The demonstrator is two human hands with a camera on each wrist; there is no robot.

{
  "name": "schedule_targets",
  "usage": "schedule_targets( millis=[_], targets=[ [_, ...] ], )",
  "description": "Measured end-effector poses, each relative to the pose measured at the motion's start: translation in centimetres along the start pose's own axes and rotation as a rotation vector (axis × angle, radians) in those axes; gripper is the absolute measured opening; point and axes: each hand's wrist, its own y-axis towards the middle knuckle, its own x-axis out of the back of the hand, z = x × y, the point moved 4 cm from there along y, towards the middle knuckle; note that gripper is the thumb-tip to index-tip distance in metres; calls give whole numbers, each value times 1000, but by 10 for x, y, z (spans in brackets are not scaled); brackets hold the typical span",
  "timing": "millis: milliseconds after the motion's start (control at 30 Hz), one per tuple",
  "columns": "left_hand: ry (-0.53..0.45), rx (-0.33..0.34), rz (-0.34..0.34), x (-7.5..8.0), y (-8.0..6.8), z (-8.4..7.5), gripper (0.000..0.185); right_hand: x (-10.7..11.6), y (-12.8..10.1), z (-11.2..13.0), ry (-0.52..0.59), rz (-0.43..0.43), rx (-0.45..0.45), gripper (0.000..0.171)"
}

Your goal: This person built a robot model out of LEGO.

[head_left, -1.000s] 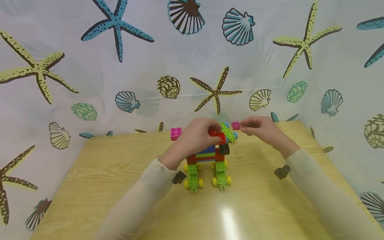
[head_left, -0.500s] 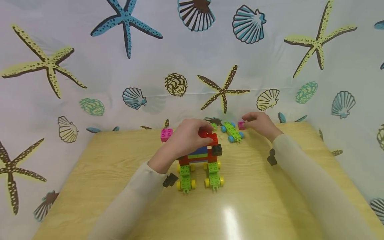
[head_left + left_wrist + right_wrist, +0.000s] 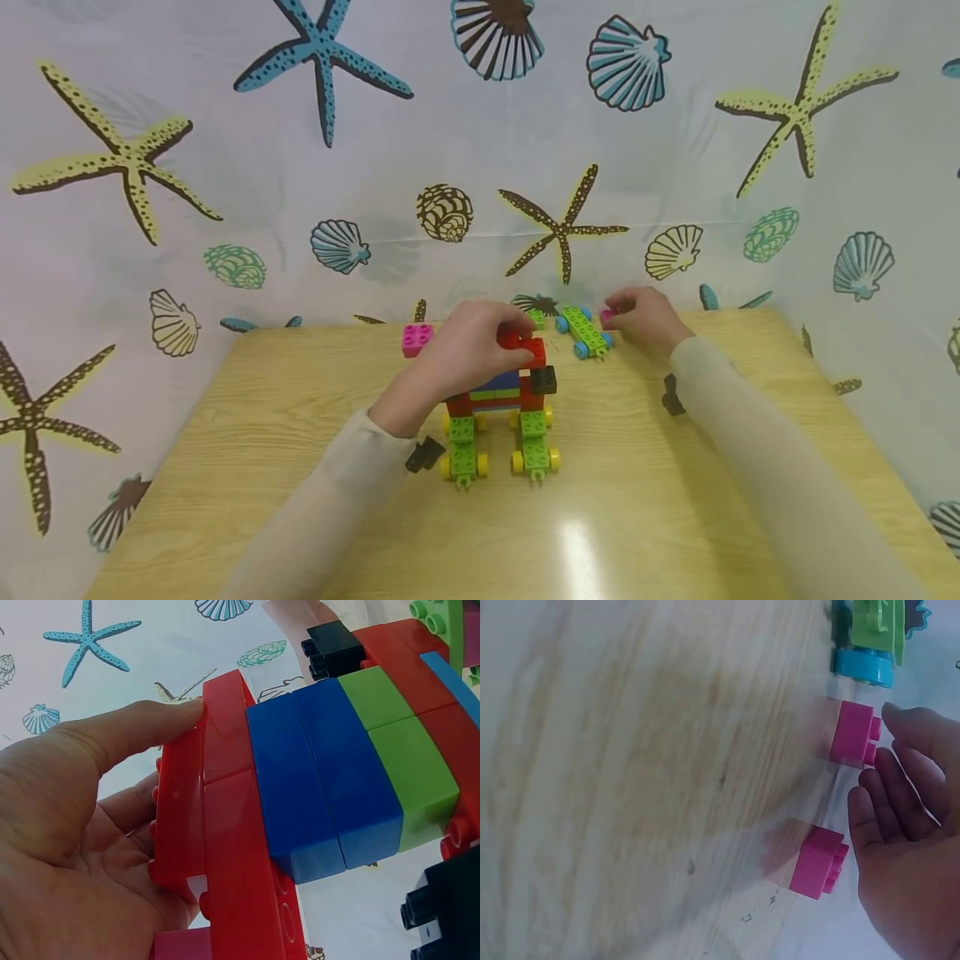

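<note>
While a lone pink brick (image 3: 416, 338) sits untouched near the far left of the wooden table (image 3: 300, 467), the left hand (image 3: 468, 350) does the steadying. It is curled over the top of the brick model (image 3: 501, 400) that stands in the middle of the table, thumb and fingers clamped on the red top bricks (image 3: 217, 817), most likely so the stack does not tip or slide on its two green wheeled bases (image 3: 498, 454). The left-wrist view shows the thumb lying along the red edge, with blue, green and red layers stacked beneath it and a black brick (image 3: 334, 646) at the side. The forearm comes in low from the near edge, wrist bent over the model.

Further right, a loose green chassis with blue wheels (image 3: 583, 332) lies by the back edge. Just beside it, the right hand (image 3: 645, 317) is stretched far back, palm down, fingers relaxed and apart. Its fingertips (image 3: 900, 720) touch, or nearly touch, one small pink brick (image 3: 853, 733), while a second pink brick (image 3: 817, 862) lies below the palm. It grips nothing.
</note>
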Motion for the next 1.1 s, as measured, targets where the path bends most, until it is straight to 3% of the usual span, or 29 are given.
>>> schedule_targets(
  millis=[400, 733, 1100],
  targets=[
    [4, -20, 0, 1, 0, -1, 34, -2, -10, -4, -112, 33, 34, 45],
    [12, -21, 0, 1, 0, -1, 35, 9, -20, -3, -62, 15, -15, 52],
    [13, -15, 6, -1, 2, 1, 35, 17, -42, 29, 0, 29, 63, 52]
  ],
)
